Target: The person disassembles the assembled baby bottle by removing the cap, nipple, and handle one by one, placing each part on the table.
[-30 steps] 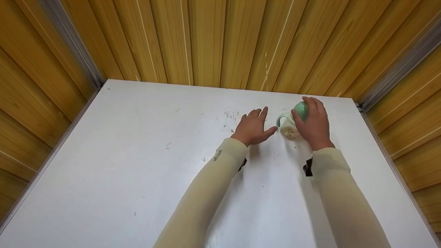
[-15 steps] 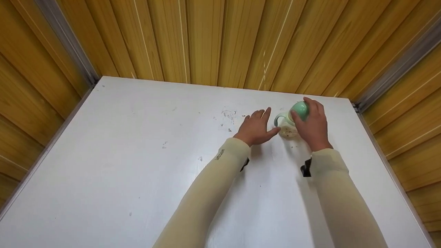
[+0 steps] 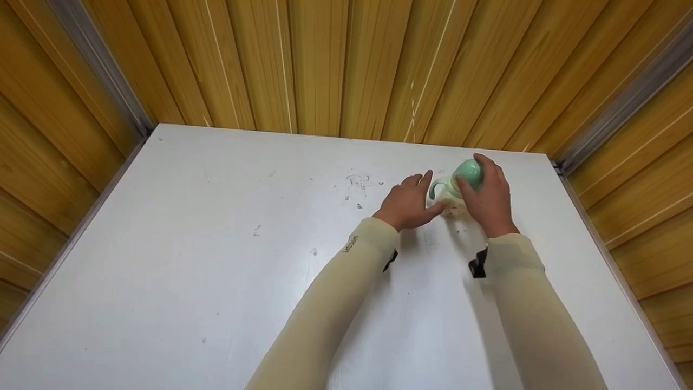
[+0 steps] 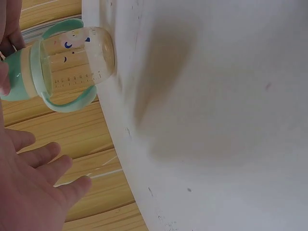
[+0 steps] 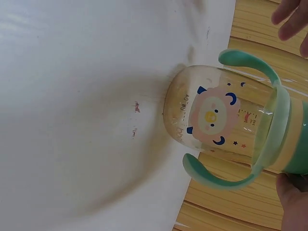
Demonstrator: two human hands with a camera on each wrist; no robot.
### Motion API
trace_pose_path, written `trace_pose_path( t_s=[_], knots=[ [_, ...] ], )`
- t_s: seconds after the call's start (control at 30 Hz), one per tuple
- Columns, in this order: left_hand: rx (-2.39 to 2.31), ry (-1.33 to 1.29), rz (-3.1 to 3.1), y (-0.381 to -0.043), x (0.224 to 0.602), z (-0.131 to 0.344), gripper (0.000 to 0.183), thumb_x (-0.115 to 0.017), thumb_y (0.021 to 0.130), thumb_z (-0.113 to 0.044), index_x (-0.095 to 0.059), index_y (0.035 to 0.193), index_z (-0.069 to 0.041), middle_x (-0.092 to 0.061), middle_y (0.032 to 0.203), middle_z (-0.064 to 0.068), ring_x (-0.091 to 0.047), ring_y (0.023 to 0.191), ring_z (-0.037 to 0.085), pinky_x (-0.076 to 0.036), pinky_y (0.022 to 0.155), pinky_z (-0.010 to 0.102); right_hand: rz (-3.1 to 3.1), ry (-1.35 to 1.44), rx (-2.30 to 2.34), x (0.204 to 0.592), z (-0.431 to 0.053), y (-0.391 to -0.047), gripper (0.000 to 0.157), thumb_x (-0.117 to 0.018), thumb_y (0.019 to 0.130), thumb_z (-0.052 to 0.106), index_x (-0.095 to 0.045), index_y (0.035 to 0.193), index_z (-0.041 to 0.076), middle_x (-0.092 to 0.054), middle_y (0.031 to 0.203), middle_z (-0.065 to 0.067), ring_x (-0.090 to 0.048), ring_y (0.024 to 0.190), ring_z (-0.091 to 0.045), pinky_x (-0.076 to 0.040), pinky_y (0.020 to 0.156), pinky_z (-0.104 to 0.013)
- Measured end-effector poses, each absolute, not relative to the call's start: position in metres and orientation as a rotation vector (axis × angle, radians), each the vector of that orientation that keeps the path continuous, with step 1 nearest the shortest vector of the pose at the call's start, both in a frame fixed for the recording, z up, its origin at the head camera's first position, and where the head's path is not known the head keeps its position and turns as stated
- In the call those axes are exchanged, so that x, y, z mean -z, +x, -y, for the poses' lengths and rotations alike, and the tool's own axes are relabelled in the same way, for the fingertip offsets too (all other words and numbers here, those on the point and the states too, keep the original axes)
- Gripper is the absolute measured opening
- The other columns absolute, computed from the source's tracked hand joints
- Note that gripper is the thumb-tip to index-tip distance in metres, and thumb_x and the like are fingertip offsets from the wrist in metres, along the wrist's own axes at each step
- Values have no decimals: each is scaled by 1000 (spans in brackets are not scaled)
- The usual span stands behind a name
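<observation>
Green cap [image 3: 469, 172] of bottle [image 5: 214, 113] gripped by right hand [image 3: 491, 199]; left hand [image 3: 407, 205] held spread, just beside. Bottle could be tipped if handle [image 5: 240, 58] is knocked by left hand.

Booth-like place: wood-look walls [image 3: 316, 65], white tabletop [image 3: 162, 271]

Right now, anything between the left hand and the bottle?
Nothing separate visible: the left wrist view shows a gap between the left hand and the bottle. The bottle's own near handle sticks out into it. Only its green top is occupied, gripped by the right hand.
</observation>
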State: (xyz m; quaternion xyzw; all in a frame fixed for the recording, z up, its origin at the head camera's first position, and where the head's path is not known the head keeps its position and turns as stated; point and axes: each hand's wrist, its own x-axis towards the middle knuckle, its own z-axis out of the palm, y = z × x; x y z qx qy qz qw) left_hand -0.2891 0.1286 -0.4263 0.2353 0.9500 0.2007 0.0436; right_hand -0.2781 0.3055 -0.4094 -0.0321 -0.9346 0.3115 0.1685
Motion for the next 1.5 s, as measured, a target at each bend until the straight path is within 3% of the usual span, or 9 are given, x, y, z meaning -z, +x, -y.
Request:
trace_pose_path(
  t_s=[0.57, 0.97, 1.27, 1.5],
  knots=[
    [-718, 740, -2853, -293, 429, -140, 80, -38, 84, -65, -12, 147, -22, -29, 148, 0, -32, 134, 16, -33, 107, 32, 2657, -49, -963, 409, -302, -271, 61, -60, 85, 37, -34, 138, 19, -43, 132, -15, -44, 120, -32, -39, 97, -50],
    [-837, 728, -2802, -291, 431, -148, 81, -43, 81, -66, -20, 145, -23, -35, 143, -5, -38, 128, 12, -36, 103, 33, 2688, -49, -1023, 405, -295, -264, 61, -60, 85, 38, -35, 138, 21, -39, 138, -11, -42, 124, -28, -39, 99, -47],
    [-1065, 811, -2703, -295, 435, -151, 64, -56, 78, -60, -40, 128, -24, -53, 117, -9, -51, 105, 5, -43, 94, 27, 2679, 1, -1023, 406, -291, -255, 61, -61, 84, 40, -36, 137, 22, -43, 133, -9, -47, 120, -25, -43, 95, -44],
    [-1157, 803, -2643, -296, 440, -148, 68, -58, 79, -57, -37, 132, -20, -52, 120, -7, -51, 108, 6, -42, 95, 26, 2659, 28, -1024, 402, -284, -248, 60, -63, 83, 38, -39, 135, 21, -44, 133, -7, -47, 120, -24, -42, 96, -43]
  ],
)
